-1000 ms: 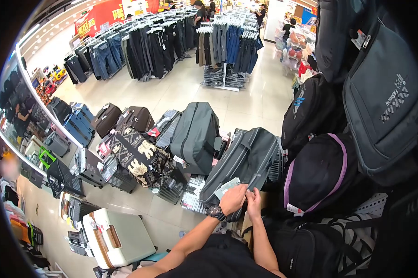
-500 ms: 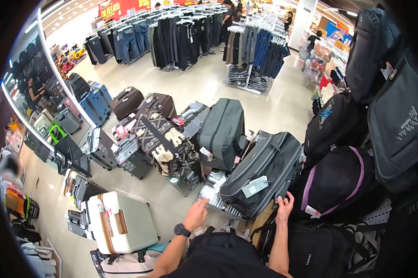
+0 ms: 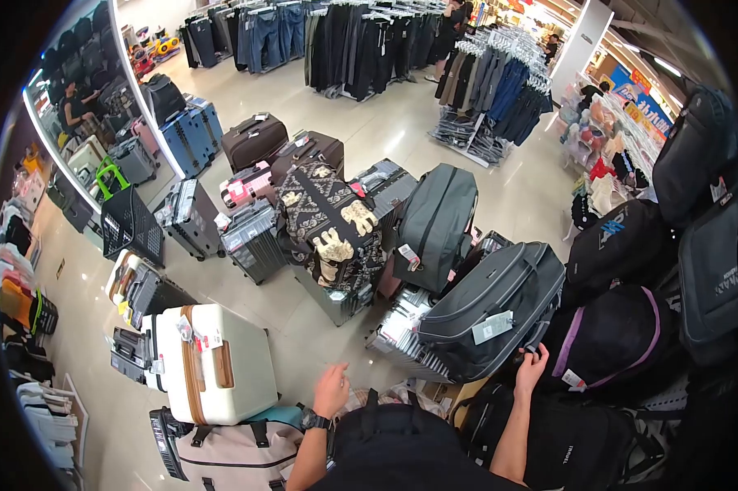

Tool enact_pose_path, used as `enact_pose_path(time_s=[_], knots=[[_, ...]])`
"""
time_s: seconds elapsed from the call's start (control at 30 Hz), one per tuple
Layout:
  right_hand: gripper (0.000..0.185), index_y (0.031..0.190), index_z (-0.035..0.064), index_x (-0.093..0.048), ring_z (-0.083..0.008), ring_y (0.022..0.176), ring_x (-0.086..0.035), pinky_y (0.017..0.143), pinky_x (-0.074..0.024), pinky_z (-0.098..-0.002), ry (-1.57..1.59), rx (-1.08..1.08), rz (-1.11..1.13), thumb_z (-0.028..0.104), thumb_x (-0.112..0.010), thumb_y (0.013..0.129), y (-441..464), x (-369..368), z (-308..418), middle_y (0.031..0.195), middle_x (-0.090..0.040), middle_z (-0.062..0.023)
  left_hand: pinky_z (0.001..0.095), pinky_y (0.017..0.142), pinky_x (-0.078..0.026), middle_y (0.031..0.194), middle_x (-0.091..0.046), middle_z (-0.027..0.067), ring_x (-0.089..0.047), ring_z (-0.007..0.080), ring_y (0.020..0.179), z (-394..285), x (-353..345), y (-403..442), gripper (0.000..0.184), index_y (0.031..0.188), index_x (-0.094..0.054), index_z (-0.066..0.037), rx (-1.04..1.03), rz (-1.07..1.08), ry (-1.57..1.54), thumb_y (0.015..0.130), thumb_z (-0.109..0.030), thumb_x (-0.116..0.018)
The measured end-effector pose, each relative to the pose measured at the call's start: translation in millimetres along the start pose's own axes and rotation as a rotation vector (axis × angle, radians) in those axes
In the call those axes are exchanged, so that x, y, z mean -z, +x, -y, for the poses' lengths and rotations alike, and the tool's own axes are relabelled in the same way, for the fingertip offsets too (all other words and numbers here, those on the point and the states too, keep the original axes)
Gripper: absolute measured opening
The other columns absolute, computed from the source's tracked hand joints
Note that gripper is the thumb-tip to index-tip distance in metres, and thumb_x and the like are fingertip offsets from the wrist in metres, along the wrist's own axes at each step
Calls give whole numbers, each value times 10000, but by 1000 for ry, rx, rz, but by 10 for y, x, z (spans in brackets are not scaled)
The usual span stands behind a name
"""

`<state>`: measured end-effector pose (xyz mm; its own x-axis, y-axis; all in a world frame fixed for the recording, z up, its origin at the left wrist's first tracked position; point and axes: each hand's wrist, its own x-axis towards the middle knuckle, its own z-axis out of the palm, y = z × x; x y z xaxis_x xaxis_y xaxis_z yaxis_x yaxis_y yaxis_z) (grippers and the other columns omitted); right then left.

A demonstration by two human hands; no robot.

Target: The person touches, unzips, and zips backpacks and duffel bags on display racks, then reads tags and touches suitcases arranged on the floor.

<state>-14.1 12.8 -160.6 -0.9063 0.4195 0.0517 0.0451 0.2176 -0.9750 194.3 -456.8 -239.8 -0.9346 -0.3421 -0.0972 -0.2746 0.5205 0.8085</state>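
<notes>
A dark grey wheeled travel bag point(image 3: 500, 307) with a pale tag lies tilted on a silver ribbed suitcase point(image 3: 402, 335). At the travel bag's lower right corner, my right hand point(image 3: 533, 368) has its fingers bent around the dark edge by a wheel. My left hand point(image 3: 331, 389) is held over the floor left of the silver suitcase, holding nothing, its fingers partly extended. A watch is on that wrist. Behind the travel bag stands another dark grey bag point(image 3: 436, 221), beside a patterned elephant-print bag point(image 3: 328, 221) on a suitcase.
A cream suitcase point(image 3: 246, 368) rests at left above a beige bag point(image 3: 230, 450). Black backpacks, one purple-trimmed point(image 3: 610, 335), crowd the right side. Several suitcases and a black basket point(image 3: 132, 229) stand farther left. Trouser racks point(image 3: 361, 53) and people are in the background.
The view has shifted, so the luggage sits differently in frame. My left hand has moved left, away from the silver suitcase. My right hand stays at the travel bag's corner, its fingers closer together.
</notes>
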Motion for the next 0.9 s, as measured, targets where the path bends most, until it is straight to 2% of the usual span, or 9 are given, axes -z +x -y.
enact_pose_path(time_s=[0.13, 0.2, 0.33, 0.47, 0.53, 0.57, 0.6, 0.67, 0.9], knots=[[324, 1373, -8, -507, -135, 838, -667, 746, -505, -281, -103, 30, -90, 42, -537, 1055, 93, -47, -18, 1013, -687, -99, 462, 920, -554, 1131, -690, 161, -677, 366, 1048, 143, 137, -62, 419, 1352, -653, -57, -8, 3, -18, 936, -86, -618], [288, 1322, -30, -540, -129, 676, -633, 634, -488, -295, -181, 42, -172, 37, -551, 1042, 229, -66, -120, 808, -666, -81, 454, 912, -561, 1157, -697, 163, -692, 365, 1037, 193, 255, -89, 410, 1350, -651, -51, 29, -1, -61, 941, -71, -615], [264, 1264, -31, -556, -162, 608, -632, 630, -501, -327, -312, 55, -200, 60, -570, 1017, 398, -171, -131, 743, -654, -110, 445, 913, -567, 1207, -704, 167, -714, 349, 1031, 379, 484, -112, 406, 1349, -649, -45, 32, -83, -93, 945, -63, -616], [248, 1240, -2, -527, -309, 750, -724, 745, -551, -435, -510, 70, -98, 82, -566, 1010, 551, -289, -64, 839, -699, -193, 403, 843, -591, 1241, -719, 154, -732, 300, 1003, 599, 643, -81, 400, 1349, -655, -44, 89, -189, -91, 950, -39, -616], [369, 1328, 2, -487, -389, 947, -727, 897, -556, -474, -992, 59, 39, 129, -599, 1000, 599, -420, 147, 1050, -708, -242, 402, 827, -596, 1239, -723, 152, -737, 293, 994, 583, 747, -31, 395, 1347, -656, -41, 99, -226, -77, 955, -35, -615], [524, 1423, 18, -448, -444, 1210, -629, 1044, -501, -520, -1080, 1, 138, 151, -651, 958, 609, -515, 324, 1334, -616, -272, 420, 872, -581, 1237, -717, 162, -734, 307, 1011, 553, 803, -10, 394, 1346, -651, -35, 138, -231, -109, 954, -47, -618], [524, 1423, 18, -448, -444, 1210, -629, 1044, -501, -520, -1076, 2, 141, 151, -651, 958, 491, -705, 610, 1334, -616, -272, 439, 917, -567, 1236, -711, 172, -732, 322, 1029, 537, 854, 26, 393, 1345, -647, -30, 178, -235, -139, 954, -58, -621], [637, 1478, 36, -434, -445, 1338, -526, 1070, -469, -553, -1245, 336, -22, 150, -702, 911, 128, -1204, 1153, 1461, -520, -259, 437, 914, -568, 1235, -712, 171, -734, 321, 1024, 550, 919, 73, 394, 1345, -648, -29, 171, -259, -124, 953, -53, -621], [445, 1298, 84, -636, -442, 1269, -536, 1054, -467, -547, -718, 539, 419, 188, -753, 881, -140, -3026, 1340, 1336, -600, -181, 427, 907, -573, 1254, -710, 179, -734, 326, 1052, 590, 1071, 401, 390, 1348, -646, -24, 215, -212, -140, 960, -43, -616]])
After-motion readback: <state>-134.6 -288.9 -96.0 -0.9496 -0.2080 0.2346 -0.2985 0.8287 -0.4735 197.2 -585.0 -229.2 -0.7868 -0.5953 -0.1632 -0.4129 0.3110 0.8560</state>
